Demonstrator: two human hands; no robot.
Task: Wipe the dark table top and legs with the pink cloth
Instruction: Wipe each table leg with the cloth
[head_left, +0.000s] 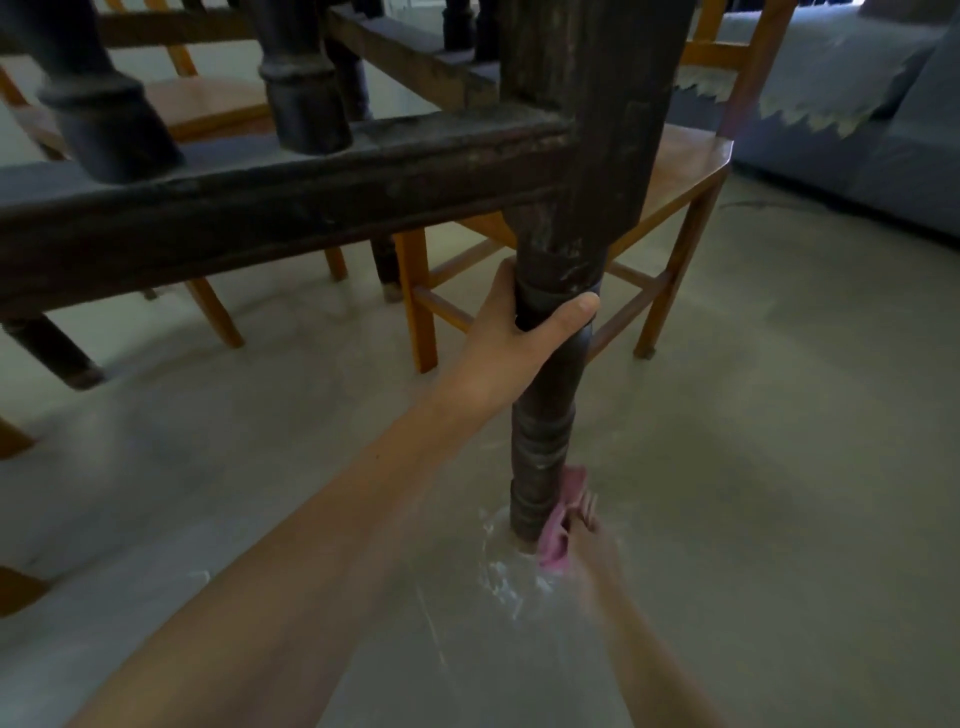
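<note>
dark table: lower rail and turned leg fill the far view. left hand: fingers and thumb wrapped round the leg's upper part. right hand: blurred, gripping the pink cloth against the leg's foot, near the floor.

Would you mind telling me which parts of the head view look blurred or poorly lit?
Head view: dim overall; the right hand and pink cloth are motion-blurred; the left hand on the table leg is sharper; wide-angle lens bends the edges.
</note>
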